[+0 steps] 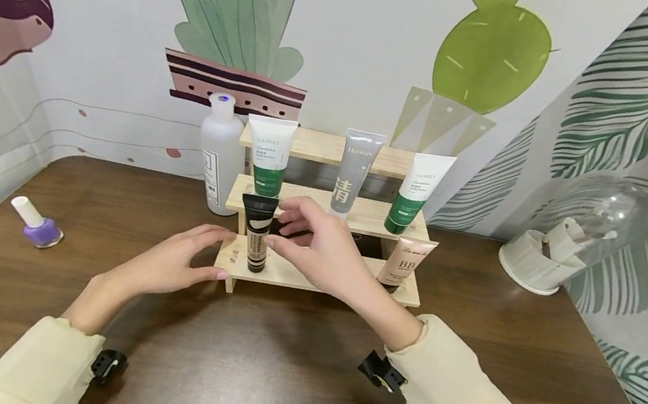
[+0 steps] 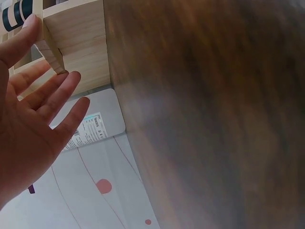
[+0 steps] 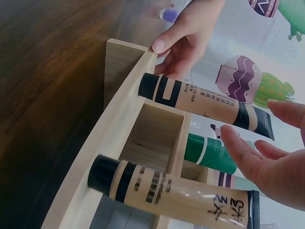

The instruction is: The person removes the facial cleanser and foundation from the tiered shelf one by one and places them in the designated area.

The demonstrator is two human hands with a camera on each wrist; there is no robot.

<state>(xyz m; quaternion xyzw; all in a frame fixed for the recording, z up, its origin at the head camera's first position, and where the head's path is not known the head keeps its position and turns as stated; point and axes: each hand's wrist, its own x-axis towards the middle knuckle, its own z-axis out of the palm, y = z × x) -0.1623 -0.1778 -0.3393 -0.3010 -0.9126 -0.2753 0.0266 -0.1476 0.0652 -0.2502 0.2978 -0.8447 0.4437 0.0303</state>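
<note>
A three-tier wooden shelf stands on the brown table. On its lowest tier stands a black-and-beige tube, cap down. My left hand is at the shelf's left end, thumb on the front edge and fingers straight. The left wrist view shows this left hand spread open beside the wooden shelf. My right hand hovers just right of the tube, fingers relaxed and holding nothing. In the right wrist view the right hand is open, near that tube and a second beige tube.
Two green-and-white tubes and a grey tube stand on the middle tier, a BB tube at the lower right. A white bottle, purple nail polish and a domed white holder are around.
</note>
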